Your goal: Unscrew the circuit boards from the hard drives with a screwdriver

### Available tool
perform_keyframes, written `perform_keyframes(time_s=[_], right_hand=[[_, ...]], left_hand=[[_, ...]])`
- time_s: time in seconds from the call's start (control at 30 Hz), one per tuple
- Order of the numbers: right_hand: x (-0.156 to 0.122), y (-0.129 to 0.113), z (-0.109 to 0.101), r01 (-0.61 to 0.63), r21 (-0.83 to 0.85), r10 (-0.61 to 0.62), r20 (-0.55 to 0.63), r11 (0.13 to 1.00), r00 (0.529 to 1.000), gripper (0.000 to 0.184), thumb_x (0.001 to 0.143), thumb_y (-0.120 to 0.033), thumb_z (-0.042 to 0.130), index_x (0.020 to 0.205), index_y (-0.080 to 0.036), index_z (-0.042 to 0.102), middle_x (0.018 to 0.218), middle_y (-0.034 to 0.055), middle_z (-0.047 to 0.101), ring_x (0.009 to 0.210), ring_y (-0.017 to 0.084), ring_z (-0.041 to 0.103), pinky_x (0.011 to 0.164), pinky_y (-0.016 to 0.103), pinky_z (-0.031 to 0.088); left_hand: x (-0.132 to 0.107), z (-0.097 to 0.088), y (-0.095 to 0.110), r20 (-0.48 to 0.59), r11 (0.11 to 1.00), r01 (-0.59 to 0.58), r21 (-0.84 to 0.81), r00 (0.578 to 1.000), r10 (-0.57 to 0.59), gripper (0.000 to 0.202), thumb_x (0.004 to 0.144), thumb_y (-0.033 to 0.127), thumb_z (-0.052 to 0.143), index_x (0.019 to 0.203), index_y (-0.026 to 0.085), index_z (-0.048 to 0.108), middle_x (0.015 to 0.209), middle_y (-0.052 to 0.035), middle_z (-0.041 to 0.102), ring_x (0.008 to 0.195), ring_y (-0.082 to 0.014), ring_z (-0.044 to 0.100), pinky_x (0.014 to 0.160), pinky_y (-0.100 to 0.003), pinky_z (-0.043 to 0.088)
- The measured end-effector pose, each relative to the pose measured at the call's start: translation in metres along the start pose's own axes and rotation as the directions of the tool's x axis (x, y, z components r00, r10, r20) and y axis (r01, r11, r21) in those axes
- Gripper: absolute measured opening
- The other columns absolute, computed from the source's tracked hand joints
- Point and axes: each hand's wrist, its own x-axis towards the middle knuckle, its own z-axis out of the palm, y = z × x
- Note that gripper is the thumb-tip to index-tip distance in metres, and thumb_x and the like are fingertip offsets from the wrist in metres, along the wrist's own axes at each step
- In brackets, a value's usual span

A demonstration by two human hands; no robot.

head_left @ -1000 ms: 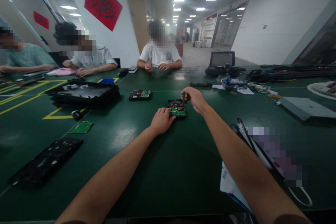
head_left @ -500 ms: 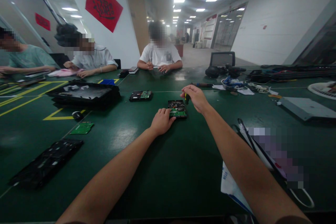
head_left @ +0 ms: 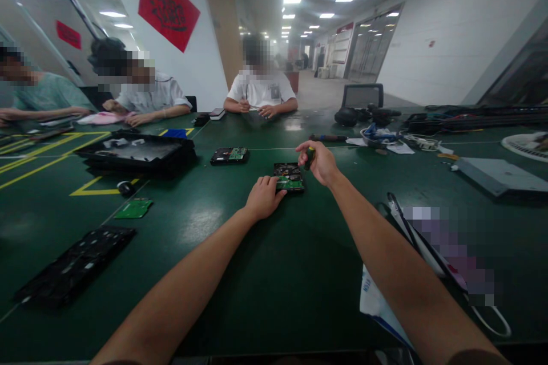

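A hard drive point(head_left: 289, 176) lies circuit-board side up on the green table point(head_left: 265, 274), straight ahead of me. My left hand point(head_left: 262, 197) rests on its near left corner, fingers curled against the green board. My right hand point(head_left: 320, 162) hovers at the drive's far right corner, closed around a small screwdriver point(head_left: 309, 157) with a yellow and black handle. The screwdriver's tip is hidden by the hand and the drive.
A second hard drive point(head_left: 229, 154) lies further left. A black tray point(head_left: 135, 152), a loose green board point(head_left: 133, 207) and a black panel point(head_left: 75, 265) sit to the left. Papers and a lanyard point(head_left: 428, 256) are by my right arm. Three people sit across the table.
My right hand has shifted slightly at the drive's far right corner, and the screwdriver handle now shows more tilted in its grip. My left hand has stayed on the drive.
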Motion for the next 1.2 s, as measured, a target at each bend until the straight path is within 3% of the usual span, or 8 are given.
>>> perform_keyframes(time_s=[0.3,0.43,0.57,0.7,0.8,1.07,1.2], right_hand=[[0.007,0.004,-0.011,0.061,-0.101,-0.06,0.006,0.993,0.998,0.021,0.082,-0.042,0.068,0.087,-0.021,0.073,0.07,-0.0005,0.062,0.066,0.015,0.058,0.065,0.028,0.049],[0.006,0.007,-0.008,0.037,-0.094,-0.039,-0.019,0.995,0.999,0.028,0.08,-0.049,0.073,0.079,-0.021,0.069,0.067,-0.0007,0.061,0.063,0.014,0.057,0.065,0.028,0.049],[0.003,0.008,-0.002,-0.052,0.014,0.052,0.017,0.999,0.999,0.038,0.082,-0.059,0.07,0.075,-0.022,0.064,0.064,-0.0009,0.058,0.06,0.014,0.055,0.061,0.029,0.047],[0.0,0.006,0.001,-0.062,0.039,0.061,0.028,0.997,0.998,0.041,0.085,-0.061,0.062,0.071,-0.022,0.06,0.059,-0.0025,0.049,0.054,0.013,0.046,0.056,0.028,0.042],[0.0,0.006,0.0,-0.05,0.041,0.049,0.023,0.998,0.999,0.037,0.085,-0.057,0.056,0.071,-0.023,0.061,0.061,-0.0012,0.051,0.057,0.014,0.049,0.057,0.028,0.043],[0.003,0.012,-0.001,-0.044,0.048,0.048,-0.079,0.998,0.996,0.023,0.075,-0.042,0.071,0.075,-0.022,0.06,0.069,-0.0022,0.06,0.061,0.013,0.057,0.062,0.028,0.049],[0.005,0.013,-0.005,-0.031,0.053,0.035,-0.085,0.998,0.996,0.021,0.076,-0.042,0.068,0.075,-0.023,0.06,0.067,-0.0038,0.058,0.059,0.013,0.058,0.06,0.028,0.049]], left_hand=[[0.0,0.0,0.0,0.005,1.0,0.006,-0.002,1.0,-0.006,0.051,0.101,0.052,0.049,0.137,0.017,0.054,0.123,-0.0154,0.062,0.119,-0.0316,0.054,0.101,-0.045,0.045],[0.001,0.002,-0.001,0.001,1.0,0.009,-0.004,1.0,-0.009,0.05,0.101,0.052,0.05,0.136,0.017,0.055,0.123,-0.0149,0.062,0.119,-0.0315,0.053,0.101,-0.045,0.045],[0.001,0.002,-0.002,0.011,1.0,0.006,-0.008,1.0,-0.006,0.051,0.101,0.052,0.05,0.137,0.016,0.054,0.123,-0.0151,0.062,0.119,-0.0316,0.053,0.101,-0.045,0.045],[0.0,0.001,-0.001,0.008,1.0,0.0,-0.002,1.0,0.0,0.052,0.101,0.052,0.049,0.137,0.015,0.054,0.123,-0.0161,0.062,0.118,-0.032,0.053,0.101,-0.046,0.044],[0.0,0.001,0.0,0.005,1.0,0.005,0.0,1.0,-0.005,0.05,0.101,0.051,0.05,0.137,0.016,0.054,0.123,-0.0155,0.062,0.118,-0.0318,0.053,0.102,-0.046,0.044],[0.0,-0.001,0.001,0.007,1.0,-0.003,-0.006,1.0,0.003,0.053,0.101,0.052,0.048,0.138,0.014,0.054,0.123,-0.0168,0.062,0.118,-0.032,0.053,0.101,-0.045,0.045],[0.0,-0.001,0.0,0.003,1.0,-0.008,-0.009,1.0,0.008,0.053,0.102,0.052,0.047,0.138,0.013,0.054,0.123,-0.0169,0.062,0.118,-0.0318,0.053,0.102,-0.045,0.044]])
